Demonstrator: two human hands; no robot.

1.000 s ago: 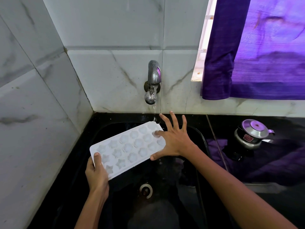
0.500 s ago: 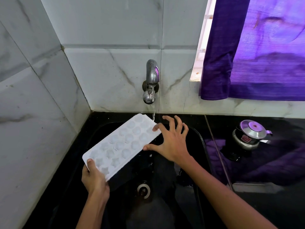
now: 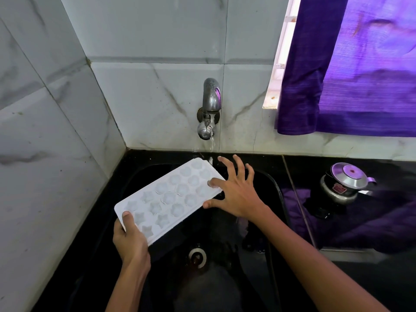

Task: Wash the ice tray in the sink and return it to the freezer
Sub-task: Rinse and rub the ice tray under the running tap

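A white ice tray (image 3: 171,197) with star and round moulds hangs tilted over the black sink (image 3: 273,183), its far end raised toward the tap. My left hand (image 3: 129,238) grips its near left corner, thumb on top. My right hand (image 3: 234,190) has its fingers spread; the index fingertip and thumb touch the tray's far right end. A thin stream of water falls from the steel tap (image 3: 210,109) just past the tray's far corner.
The sink drain (image 3: 197,256) lies below the tray. A steel lidded pot (image 3: 345,182) stands on the black counter to the right. A purple curtain (image 3: 351,64) hangs over the window. Marble-tiled walls close the left and back.
The tray's far end has swung up and left toward the tap, tilting more steeply. My right hand followed it, its fingers sliding to the tray's right end.
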